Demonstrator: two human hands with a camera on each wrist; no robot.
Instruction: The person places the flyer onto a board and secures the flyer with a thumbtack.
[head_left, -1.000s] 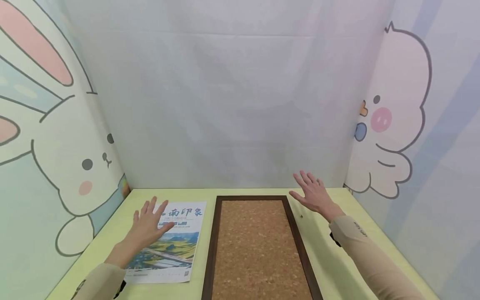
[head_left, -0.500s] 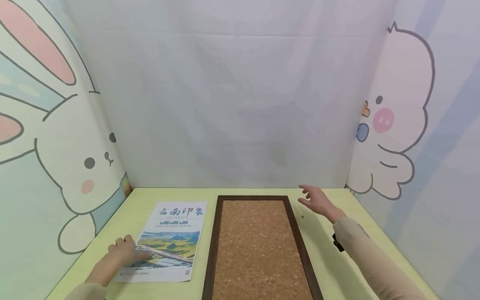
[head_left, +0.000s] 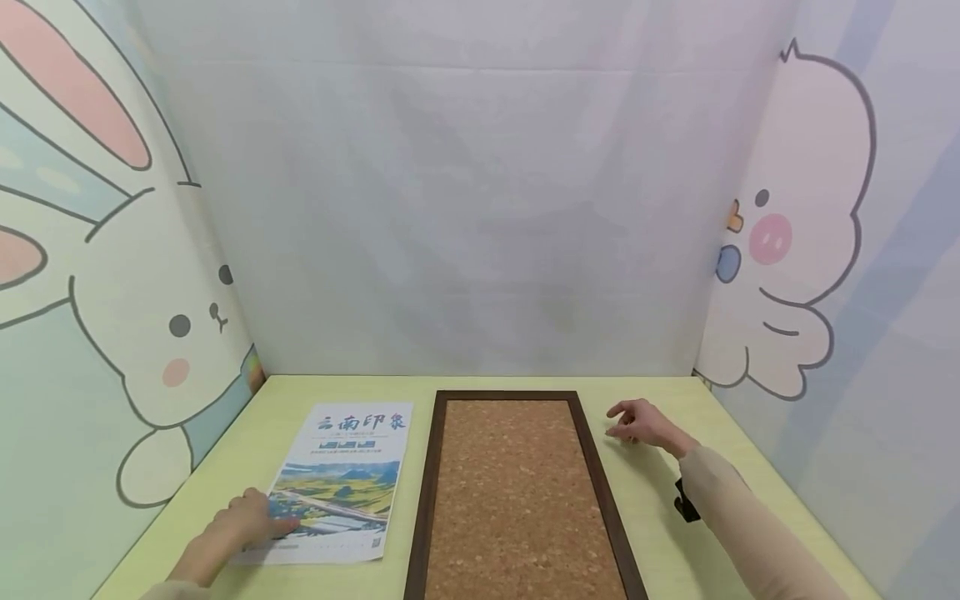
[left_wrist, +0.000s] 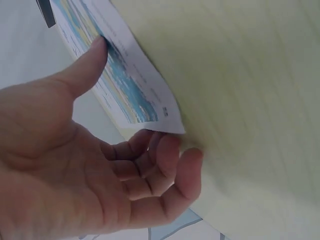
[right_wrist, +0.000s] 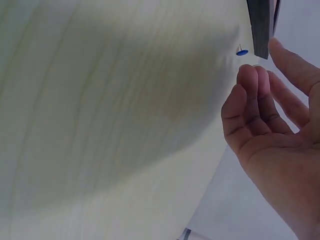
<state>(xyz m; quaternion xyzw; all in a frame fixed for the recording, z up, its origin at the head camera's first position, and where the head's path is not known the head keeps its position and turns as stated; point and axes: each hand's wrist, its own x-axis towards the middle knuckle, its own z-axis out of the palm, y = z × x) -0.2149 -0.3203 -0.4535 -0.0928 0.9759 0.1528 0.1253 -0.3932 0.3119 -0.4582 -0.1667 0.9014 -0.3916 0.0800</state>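
Observation:
A printed poster (head_left: 347, 479) with a landscape picture lies on the pale yellow table. My left hand (head_left: 238, 525) is at its lower left edge. In the left wrist view, the thumb touches the poster's printed face while the bent fingers (left_wrist: 172, 150) sit at its edge, thumb and fingers well apart. Beyond the board's right side, my right hand (head_left: 641, 423) hovers low with loosely bent fingers and nothing visible in it. A blue-headed thumbtack (right_wrist: 242, 51) lies just past its fingertips in the right wrist view; the head view does not show it.
Between the hands lies a cork board (head_left: 517, 492) with a dark brown frame (head_left: 602, 500). A grey-white cloth wall (head_left: 480, 208) rises behind the table (head_left: 375, 386). Side walls carry a cartoon rabbit (head_left: 142, 333) and a chick (head_left: 802, 167).
My left hand has come down from above the poster to its lower left edge. My right hand has lowered beside the board, and its spread fingers have bent.

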